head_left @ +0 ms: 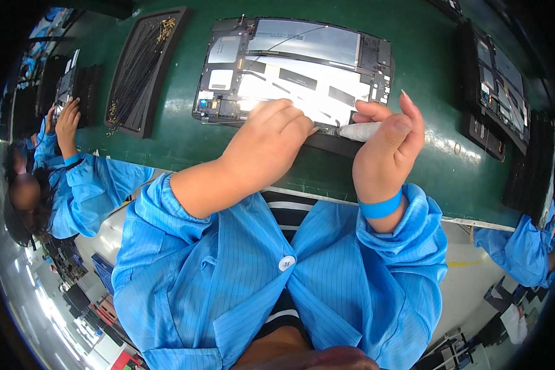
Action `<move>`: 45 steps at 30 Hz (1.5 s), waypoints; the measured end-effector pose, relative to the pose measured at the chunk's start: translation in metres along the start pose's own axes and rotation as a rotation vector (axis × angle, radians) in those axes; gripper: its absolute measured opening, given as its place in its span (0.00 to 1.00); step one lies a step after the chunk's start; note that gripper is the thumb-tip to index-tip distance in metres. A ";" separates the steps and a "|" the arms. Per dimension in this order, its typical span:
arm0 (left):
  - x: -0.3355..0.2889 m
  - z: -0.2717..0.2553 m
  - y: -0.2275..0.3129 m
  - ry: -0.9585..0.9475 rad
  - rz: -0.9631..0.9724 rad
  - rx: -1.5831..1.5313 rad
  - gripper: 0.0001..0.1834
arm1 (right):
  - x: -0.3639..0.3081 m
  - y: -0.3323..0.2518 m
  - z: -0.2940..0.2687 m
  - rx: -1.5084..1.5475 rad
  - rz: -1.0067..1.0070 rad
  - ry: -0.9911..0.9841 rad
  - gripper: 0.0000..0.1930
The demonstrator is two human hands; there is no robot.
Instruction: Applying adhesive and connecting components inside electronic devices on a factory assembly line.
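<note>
An opened tablet-like device [298, 78], its black frame and silvery inner plates showing, lies before me on a dark pad [333, 144]. My left hand [268, 143] rests at its near edge, fingers curled and pressed together; whatever they pinch is hidden. To its right, my right hand [388, 132] comes in over the near right corner with fingers apart. A white tapered covering [359, 131], apparently a finger cot, reaches from it to the device's edge near my left fingertips. A thin dark cable [299, 37] crosses the upper plate.
A dark tray [143, 74] of black cables with gold-coloured ends lies on the green table [185, 145] at the left. More opened devices [499, 86] are stacked on the right. A co-worker's hand [68, 123] is at far left; another blue sleeve [518, 250] shows at right.
</note>
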State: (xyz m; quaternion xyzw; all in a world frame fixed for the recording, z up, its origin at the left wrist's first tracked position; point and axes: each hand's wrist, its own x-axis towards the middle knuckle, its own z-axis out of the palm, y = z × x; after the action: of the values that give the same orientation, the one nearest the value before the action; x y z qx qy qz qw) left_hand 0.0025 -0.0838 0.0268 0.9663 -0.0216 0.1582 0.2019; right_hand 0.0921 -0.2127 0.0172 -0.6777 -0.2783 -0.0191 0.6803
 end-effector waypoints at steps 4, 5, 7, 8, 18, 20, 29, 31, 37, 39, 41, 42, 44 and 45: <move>-0.001 0.002 -0.002 0.022 0.009 0.001 0.08 | -0.003 0.006 0.003 0.059 0.007 -0.013 0.16; 0.000 0.001 -0.003 0.012 0.020 0.002 0.09 | -0.003 0.008 0.003 0.057 0.009 -0.014 0.16; 0.001 -0.001 -0.003 0.001 0.030 0.002 0.09 | -0.004 0.010 0.004 0.033 -0.024 -0.032 0.16; 0.002 -0.002 -0.002 -0.005 0.031 -0.003 0.09 | -0.003 0.009 0.004 0.031 -0.023 -0.033 0.16; 0.005 -0.005 -0.001 0.014 0.056 -0.022 0.10 | 0.019 -0.024 0.002 -0.286 -0.100 -0.423 0.10; 0.004 -0.007 -0.001 -0.013 0.040 -0.022 0.10 | 0.020 -0.028 0.009 -0.287 -0.024 -0.488 0.09; 0.001 -0.003 -0.002 -0.031 0.043 0.003 0.09 | 0.014 0.002 0.002 -0.153 0.058 -0.158 0.16; 0.001 -0.004 -0.004 -0.041 0.045 -0.011 0.10 | 0.014 -0.009 0.002 0.008 0.225 -0.097 0.11; 0.002 -0.004 -0.003 -0.046 0.053 0.009 0.10 | 0.005 0.006 0.005 0.029 0.095 -0.087 0.11; 0.002 -0.004 -0.003 -0.046 0.050 0.016 0.10 | 0.006 0.006 0.005 -0.009 0.030 -0.113 0.13; 0.001 -0.004 -0.005 -0.049 0.051 -0.011 0.09 | 0.006 0.006 0.006 0.049 0.104 -0.078 0.13; 0.001 -0.004 -0.006 -0.051 0.056 -0.041 0.09 | 0.006 0.006 0.005 0.048 0.105 -0.078 0.13; 0.002 -0.006 -0.005 -0.059 0.056 -0.037 0.09 | 0.006 0.006 0.005 0.075 0.097 -0.080 0.12; 0.002 -0.006 -0.004 -0.068 0.055 -0.029 0.09 | 0.006 0.006 0.005 0.074 0.097 -0.081 0.12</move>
State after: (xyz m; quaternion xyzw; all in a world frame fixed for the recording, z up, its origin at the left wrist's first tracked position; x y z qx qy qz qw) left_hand 0.0034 -0.0772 0.0314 0.9671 -0.0575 0.1304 0.2107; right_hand 0.0978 -0.2059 0.0134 -0.6650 -0.2728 0.0517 0.6933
